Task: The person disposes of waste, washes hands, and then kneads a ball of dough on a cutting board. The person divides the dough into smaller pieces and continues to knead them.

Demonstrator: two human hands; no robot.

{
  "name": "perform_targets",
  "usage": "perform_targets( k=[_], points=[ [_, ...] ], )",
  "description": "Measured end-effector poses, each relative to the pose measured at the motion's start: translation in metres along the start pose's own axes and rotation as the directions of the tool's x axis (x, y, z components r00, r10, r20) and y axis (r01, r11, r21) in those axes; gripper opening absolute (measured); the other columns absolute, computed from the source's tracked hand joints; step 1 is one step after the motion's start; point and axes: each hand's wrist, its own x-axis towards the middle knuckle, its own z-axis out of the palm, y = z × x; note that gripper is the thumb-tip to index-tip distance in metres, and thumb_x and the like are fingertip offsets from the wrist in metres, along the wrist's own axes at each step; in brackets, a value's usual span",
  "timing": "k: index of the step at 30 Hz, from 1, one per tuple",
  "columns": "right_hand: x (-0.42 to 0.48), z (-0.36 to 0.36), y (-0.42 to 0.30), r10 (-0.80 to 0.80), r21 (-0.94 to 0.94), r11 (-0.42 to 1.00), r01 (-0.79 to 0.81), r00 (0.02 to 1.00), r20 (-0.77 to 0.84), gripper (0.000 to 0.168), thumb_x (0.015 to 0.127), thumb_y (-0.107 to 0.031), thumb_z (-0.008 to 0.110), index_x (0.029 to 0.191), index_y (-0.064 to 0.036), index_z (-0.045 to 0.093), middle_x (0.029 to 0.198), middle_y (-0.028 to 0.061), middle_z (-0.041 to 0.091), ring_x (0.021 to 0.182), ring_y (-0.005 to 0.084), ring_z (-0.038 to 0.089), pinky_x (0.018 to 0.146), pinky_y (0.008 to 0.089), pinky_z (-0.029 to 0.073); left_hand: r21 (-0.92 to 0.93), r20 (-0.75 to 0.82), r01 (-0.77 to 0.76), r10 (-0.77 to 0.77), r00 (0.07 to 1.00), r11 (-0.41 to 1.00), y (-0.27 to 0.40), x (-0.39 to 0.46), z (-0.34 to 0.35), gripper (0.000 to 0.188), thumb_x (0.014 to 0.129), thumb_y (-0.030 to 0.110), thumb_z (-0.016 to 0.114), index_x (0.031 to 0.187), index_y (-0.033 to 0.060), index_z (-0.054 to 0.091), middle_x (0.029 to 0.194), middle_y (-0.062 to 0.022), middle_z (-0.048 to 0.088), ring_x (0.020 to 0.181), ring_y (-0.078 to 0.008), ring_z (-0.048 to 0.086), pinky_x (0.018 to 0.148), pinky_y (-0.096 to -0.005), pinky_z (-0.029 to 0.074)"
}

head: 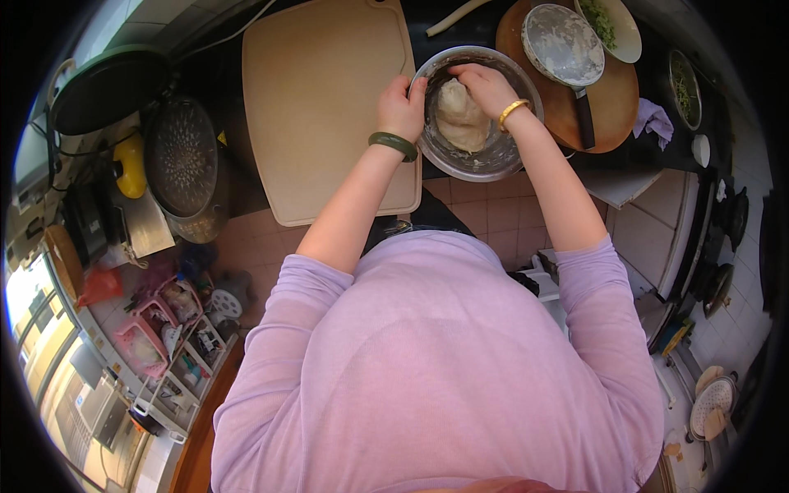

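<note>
A steel mixing bowl [471,174] stands near the front edge of the dark counter, its inner wall smeared with flour and bits of dough. Inside lies a pale, uneven lump of dough [461,123]. My left hand [404,108], with a green bangle at the wrist, grips the bowl's left rim, thumb over the edge. My right hand [486,88], with a gold bracelet at the wrist, reaches into the bowl; its curled fingers are at the dough's upper right side. Whether those fingers pinch the dough cannot be told.
Left of the bowl lies a large beige cutting board [327,111]. On the right, a flour-dusted pan [563,46] rests on a round wooden board [616,117], beside a bowl of chopped greens [627,40]. A purple cloth [654,122] and a small white bowl [701,150] are farther right.
</note>
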Motion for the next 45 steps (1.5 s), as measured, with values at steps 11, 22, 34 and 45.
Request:
perform_targets(
  k=[11,22,34,45],
  points=[
    [-0.017,0.041,0.016,-0.52,-0.845,0.394,0.36,0.846,0.118,0.024,0.084,-0.034,0.06,0.106,-0.023,0.061,0.112,0.0022,0.056,0.107,0.024,0.053,0.084,0.0452,0.043,0.099,0.029,-0.129,0.127,0.991,0.987,0.0,-0.002,-0.002,0.034,0.092,0.032,0.062,0.079,0.0004,0.058,0.07,-0.0189,0.06,0.061,-0.0318,0.055,0.058,-0.0398,0.045],
    [-0.033,0.012,-0.047,-0.194,-0.911,0.333,0.242,0.964,0.185,0.038,0.091,-0.042,0.049,0.093,-0.011,0.071,0.092,0.0102,0.066,0.088,0.0292,0.065,0.082,0.0434,0.05,0.06,-0.018,-0.049,0.05,0.999,0.997,0.0,0.0,0.003,0.037,0.091,0.034,0.061,0.081,-0.0015,0.06,0.078,-0.0238,0.062,0.073,-0.0411,0.059,0.065,-0.0459,0.046],
    [-0.007,0.048,0.017,-0.705,-0.819,0.284,0.499,0.687,0.174,0.018,0.082,-0.031,0.06,0.09,-0.015,0.062,0.085,0.0027,0.061,0.078,0.0246,0.059,0.07,0.0398,0.047,0.101,-0.001,-0.067,0.067,0.998,0.993,0.008,-0.006,-0.002,0.035,0.091,0.033,0.06,0.082,-0.0009,0.058,0.078,-0.0259,0.061,0.075,-0.0452,0.059,0.065,-0.0497,0.046],
    [-0.045,0.029,-0.041,-0.06,-0.81,0.47,0.351,0.928,0.368,0.031,0.086,-0.039,0.051,0.08,-0.014,0.067,0.071,0.01,0.067,0.068,0.0307,0.065,0.065,0.0437,0.05,0.105,-0.016,-0.051,0.053,0.998,0.993,0.005,-0.002,-0.001,0.036,0.092,0.034,0.058,0.084,-0.0011,0.059,0.08,-0.0256,0.062,0.077,-0.0452,0.059,0.067,-0.0494,0.047]
  ],
)
